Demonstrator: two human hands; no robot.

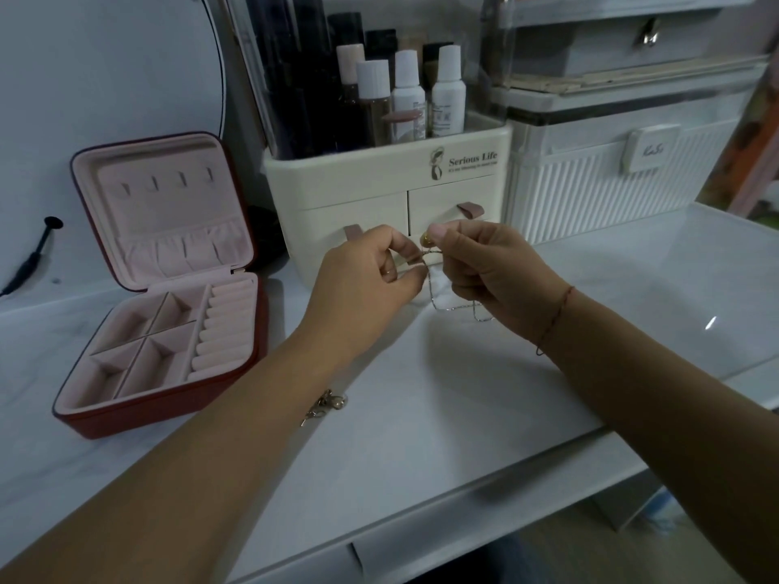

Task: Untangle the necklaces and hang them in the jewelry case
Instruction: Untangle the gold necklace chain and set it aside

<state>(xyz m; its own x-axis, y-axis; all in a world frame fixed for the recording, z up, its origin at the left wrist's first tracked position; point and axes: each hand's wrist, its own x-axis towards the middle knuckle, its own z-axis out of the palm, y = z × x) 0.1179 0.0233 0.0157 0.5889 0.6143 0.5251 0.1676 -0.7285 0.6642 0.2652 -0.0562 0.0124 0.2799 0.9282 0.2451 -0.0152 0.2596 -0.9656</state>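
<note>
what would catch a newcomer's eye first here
Both hands meet at the centre: the left hand and right hand pinch a thin necklace above the white tabletop, its loop hanging between them. To the left stands an open red jewelry case with pink lining, its four lid hooks bare. A small tangle of chain lies on the tabletop, right of the case.

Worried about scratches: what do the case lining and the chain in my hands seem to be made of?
Lining: looks like pink velvet or suede-like fabric, matte, with no glare. Chain: thin metal, seemingly silvery; it glints in spots. Which metal can't be told.
</note>
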